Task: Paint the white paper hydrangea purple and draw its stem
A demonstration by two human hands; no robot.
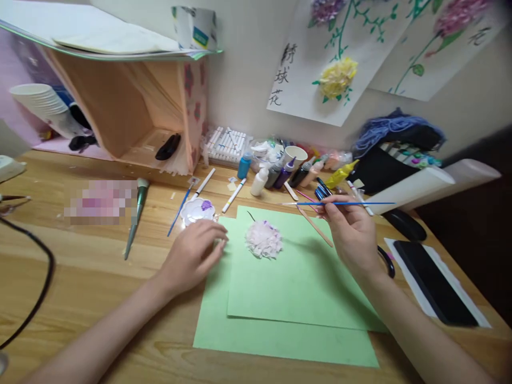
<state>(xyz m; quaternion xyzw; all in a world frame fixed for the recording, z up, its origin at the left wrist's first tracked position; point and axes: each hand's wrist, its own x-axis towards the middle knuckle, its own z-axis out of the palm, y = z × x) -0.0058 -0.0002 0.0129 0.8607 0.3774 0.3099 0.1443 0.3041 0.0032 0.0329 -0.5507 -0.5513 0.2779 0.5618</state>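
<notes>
My right hand pinches a thin blue paintbrush that lies level above the far edge of the green paper. My left hand rests on the paper's left edge with its fingers curled loosely and nothing in them. Just beyond it sits a small white palette with purple paint. A pale pink tissue flower lies on the green paper between my two hands. A wooden stick lies on the paper near my right hand.
Paint bottles, a white cup and a marker rack line the wall. Loose brushes and a green tool lie at left. A wooden shelf, black scissors, a black pad and a cable surround the workspace.
</notes>
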